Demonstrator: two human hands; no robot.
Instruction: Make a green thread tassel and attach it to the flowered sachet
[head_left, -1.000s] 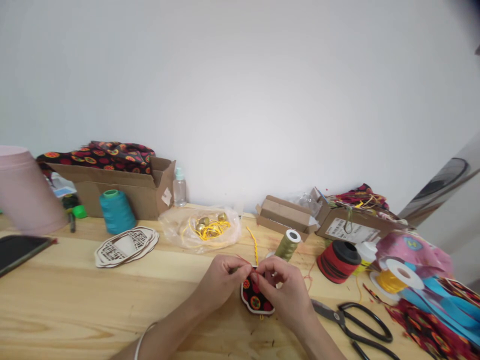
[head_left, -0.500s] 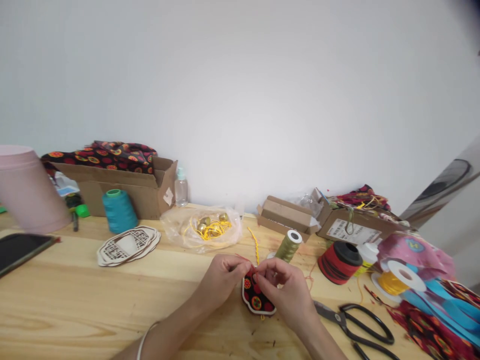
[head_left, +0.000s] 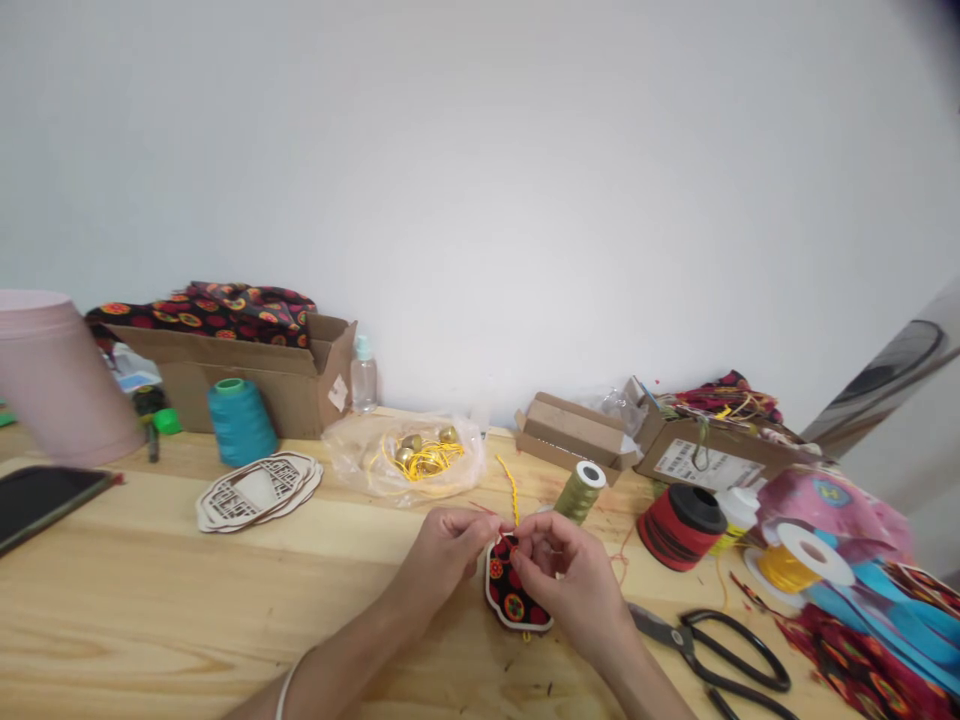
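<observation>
A small pendant (head_left: 516, 598) with black, red-flowered fabric and a pale rim lies on the wooden table. At its top edge my left hand (head_left: 450, 550) pinches a thin red thread (head_left: 484, 508). My right hand (head_left: 566, 570) is closed on the same thread at the pendant's upper right, covering part of the fabric. A twisted yellow cord (head_left: 511, 487) runs from the pendant's top toward the wall, and a short yellow loop shows at its bottom. Just beyond my right hand stands an olive thread spool (head_left: 580, 492).
Black-handled scissors (head_left: 712, 645) lie right of my right hand. Beyond are a red ribbon roll (head_left: 681, 527), a yellow cord spool (head_left: 806, 560) and fabric scraps (head_left: 862, 650). Leftward sit a bag of bells (head_left: 352, 465), wooden cutouts (head_left: 232, 500), a teal cone (head_left: 241, 425) and a phone (head_left: 45, 500).
My left fingertips have shifted slightly right and down along the red thread, closer to my right fingers. The pendant stays in place.
</observation>
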